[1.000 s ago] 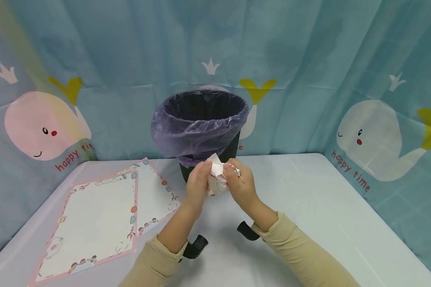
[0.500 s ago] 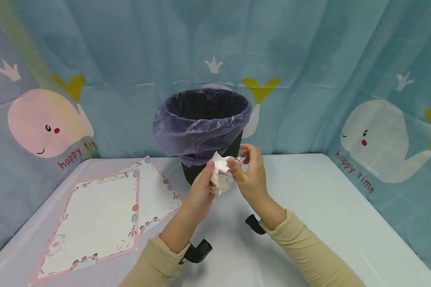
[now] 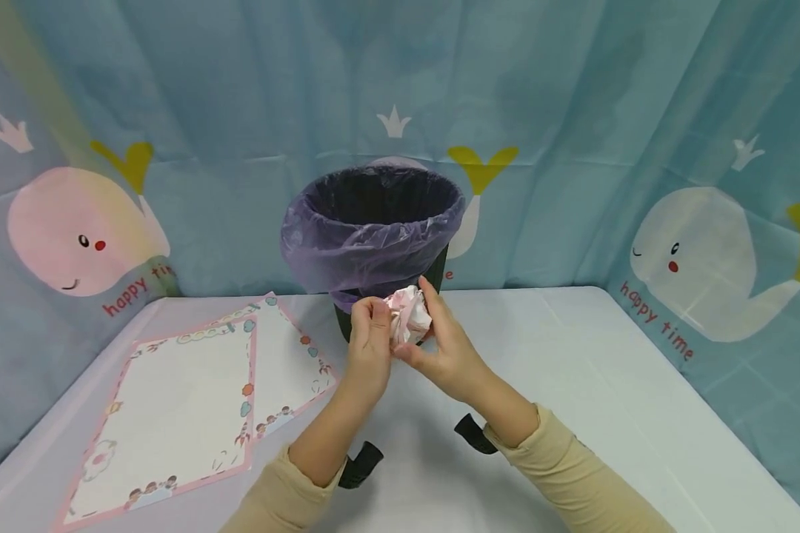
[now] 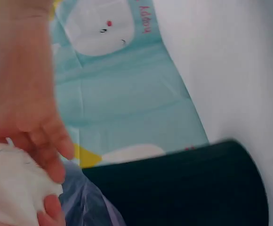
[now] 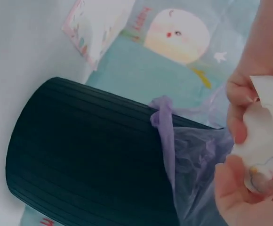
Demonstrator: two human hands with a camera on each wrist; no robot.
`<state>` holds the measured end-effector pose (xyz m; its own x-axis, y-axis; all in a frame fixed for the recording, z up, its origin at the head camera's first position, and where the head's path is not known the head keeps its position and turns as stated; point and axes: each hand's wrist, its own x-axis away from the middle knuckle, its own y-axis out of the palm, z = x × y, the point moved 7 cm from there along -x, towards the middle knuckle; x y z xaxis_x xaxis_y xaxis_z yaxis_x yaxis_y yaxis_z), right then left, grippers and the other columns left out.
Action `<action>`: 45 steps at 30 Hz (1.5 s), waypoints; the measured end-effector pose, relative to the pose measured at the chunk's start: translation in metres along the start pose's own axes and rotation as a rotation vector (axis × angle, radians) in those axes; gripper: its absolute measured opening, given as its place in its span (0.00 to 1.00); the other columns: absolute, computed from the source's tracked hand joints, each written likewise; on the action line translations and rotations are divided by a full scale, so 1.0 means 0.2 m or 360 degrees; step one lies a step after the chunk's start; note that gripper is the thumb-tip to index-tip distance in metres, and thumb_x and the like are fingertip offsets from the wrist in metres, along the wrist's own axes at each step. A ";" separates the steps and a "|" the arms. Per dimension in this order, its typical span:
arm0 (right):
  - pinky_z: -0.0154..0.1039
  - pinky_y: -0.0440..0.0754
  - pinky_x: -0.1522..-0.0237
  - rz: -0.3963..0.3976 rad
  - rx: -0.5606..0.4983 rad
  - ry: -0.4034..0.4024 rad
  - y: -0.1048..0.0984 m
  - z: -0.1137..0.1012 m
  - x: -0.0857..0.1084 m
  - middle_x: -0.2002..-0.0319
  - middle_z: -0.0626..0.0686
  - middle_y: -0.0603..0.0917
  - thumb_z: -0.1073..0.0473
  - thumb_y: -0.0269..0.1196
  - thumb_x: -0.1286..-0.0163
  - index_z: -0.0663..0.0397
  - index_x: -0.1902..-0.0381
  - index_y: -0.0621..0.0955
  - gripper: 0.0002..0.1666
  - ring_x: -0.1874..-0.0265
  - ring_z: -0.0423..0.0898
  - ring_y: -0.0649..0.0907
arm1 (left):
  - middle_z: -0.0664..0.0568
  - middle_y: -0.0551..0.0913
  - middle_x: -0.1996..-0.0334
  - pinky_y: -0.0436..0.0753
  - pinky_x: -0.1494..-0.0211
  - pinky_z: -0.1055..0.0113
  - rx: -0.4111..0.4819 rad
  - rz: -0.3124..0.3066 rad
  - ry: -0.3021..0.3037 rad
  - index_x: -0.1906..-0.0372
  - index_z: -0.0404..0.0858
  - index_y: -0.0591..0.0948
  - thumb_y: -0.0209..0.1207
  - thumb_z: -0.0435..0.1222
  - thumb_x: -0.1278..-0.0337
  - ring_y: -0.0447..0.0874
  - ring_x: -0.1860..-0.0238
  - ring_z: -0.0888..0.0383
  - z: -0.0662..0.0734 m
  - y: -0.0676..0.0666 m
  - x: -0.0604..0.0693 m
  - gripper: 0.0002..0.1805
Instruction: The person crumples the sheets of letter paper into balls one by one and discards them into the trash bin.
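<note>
before one bin (image 5: pixel 89 155) | two grips (image 3: pixel 370 348) (image 3: pixel 450 359) hold one paper ball (image 3: pixel 410 314) | two sheets (image 3: pixel 180 407) (image 3: pixel 288 359)

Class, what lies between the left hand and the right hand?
Crumpled paper lies between the left hand and the right hand, both touching it; the head view shows this.

A creased blue-green curtain (image 3: pixel 540 89) hangs across in front of me and wraps round on both my sides. I see a pink whale (image 3: pixel 67 222) printed on my left, a whitish whale (image 3: pixel 700 259) on my right, small pale crowns (image 3: pixel 395 127) above and red "happy time" lettering (image 3: pixel 635 300) below. My white worktop (image 3: pixel 573 385) runs back to it, faintly streaked with light on the right.
</note>
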<state>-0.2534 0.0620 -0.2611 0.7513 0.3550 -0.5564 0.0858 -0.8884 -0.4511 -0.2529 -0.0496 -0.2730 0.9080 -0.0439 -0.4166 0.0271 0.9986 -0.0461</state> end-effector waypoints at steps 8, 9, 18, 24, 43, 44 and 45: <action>0.30 0.78 0.54 0.0250 -0.0533 0.0044 -0.03 0.05 -0.01 0.45 0.68 0.72 0.59 0.47 0.32 0.75 0.36 0.61 0.32 0.54 0.40 0.77 | 0.41 0.70 0.49 0.75 0.55 0.72 0.0124 0.0036 0.0195 0.42 0.28 0.64 0.48 0.48 0.27 0.72 0.55 0.57 0.01 0.01 0.02 0.27; 0.31 0.77 0.51 0.0243 -0.0558 0.0057 -0.03 0.06 -0.01 0.43 0.68 0.71 0.59 0.46 0.31 0.75 0.35 0.62 0.31 0.52 0.40 0.76 | 0.42 0.70 0.51 0.75 0.57 0.72 0.0079 0.0088 0.0227 0.43 0.28 0.65 0.48 0.50 0.28 0.72 0.56 0.57 0.01 0.00 0.03 0.28; 0.38 0.76 0.52 0.0102 -0.0471 0.0377 -0.02 0.09 0.00 0.47 0.65 0.75 0.51 0.43 0.30 0.72 0.39 0.70 0.33 0.52 0.46 0.75 | 0.50 0.69 0.73 0.71 0.76 0.71 -0.0222 0.0286 0.0350 0.63 0.32 0.66 0.48 0.45 0.39 0.69 0.75 0.58 -0.02 -0.01 0.02 0.17; 0.36 0.79 0.56 -0.0081 -0.0627 0.0604 -0.04 0.14 0.01 0.56 0.58 0.80 0.40 0.45 0.28 0.72 0.46 0.72 0.37 0.62 0.41 0.79 | 0.51 0.71 0.78 0.71 0.79 0.68 -0.0667 0.0107 0.0761 0.66 0.34 0.69 0.42 0.54 0.30 0.69 0.79 0.59 0.04 0.03 0.02 0.26; 0.28 0.74 0.74 0.0385 -0.0306 -0.0204 0.05 0.04 0.02 0.68 0.50 0.70 0.34 0.55 0.33 0.65 0.61 0.68 0.35 0.71 0.38 0.72 | 0.55 0.73 0.84 0.72 0.82 0.76 0.0671 0.0731 -0.0209 0.84 0.40 0.74 0.52 0.41 0.31 0.70 0.85 0.65 -0.11 -0.04 0.01 0.22; 0.28 0.74 0.77 0.0397 -0.0333 -0.0224 0.05 0.04 0.03 0.69 0.49 0.70 0.32 0.56 0.34 0.64 0.63 0.68 0.36 0.74 0.37 0.72 | 0.55 0.72 0.87 0.71 0.84 0.76 0.0658 0.0746 -0.0152 0.87 0.40 0.73 0.54 0.40 0.32 0.69 0.86 0.66 -0.10 -0.05 0.01 0.24; 0.28 0.73 0.79 0.0421 -0.0364 -0.0246 0.06 0.04 0.03 0.71 0.49 0.69 0.33 0.56 0.34 0.64 0.65 0.67 0.36 0.75 0.36 0.72 | 0.56 0.72 0.88 0.70 0.85 0.76 0.0642 0.0743 -0.0104 0.89 0.40 0.73 0.55 0.39 0.32 0.68 0.88 0.66 -0.09 -0.05 0.00 0.25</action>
<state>-0.2539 0.0563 -0.2758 0.6612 0.1291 -0.7390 0.0592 -0.9910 -0.1202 -0.2607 -0.0607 -0.2897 0.8856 0.3898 -0.2527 -0.2351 0.8452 0.4800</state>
